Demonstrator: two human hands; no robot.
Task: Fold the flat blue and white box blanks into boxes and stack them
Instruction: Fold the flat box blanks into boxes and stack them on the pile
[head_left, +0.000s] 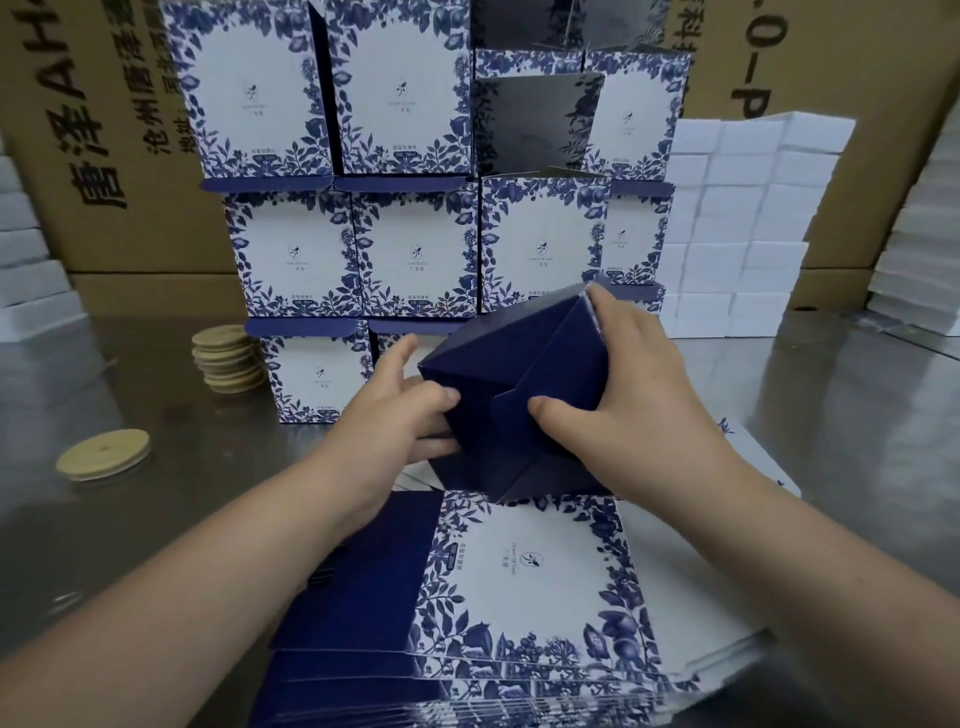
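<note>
Above blanks (530, 571), left hand (400, 415), right hand (628, 384) clasp box (498, 374).

We extend both bare forearms forward, converging toward the centre. Our left hand (400, 415) grips the left side of the box (519, 358), with the thumb on the near face and the fingers behind. Our right hand (628, 389) grips the right side, thumb pressed on the near face, fingers curled over the top edge.
</note>
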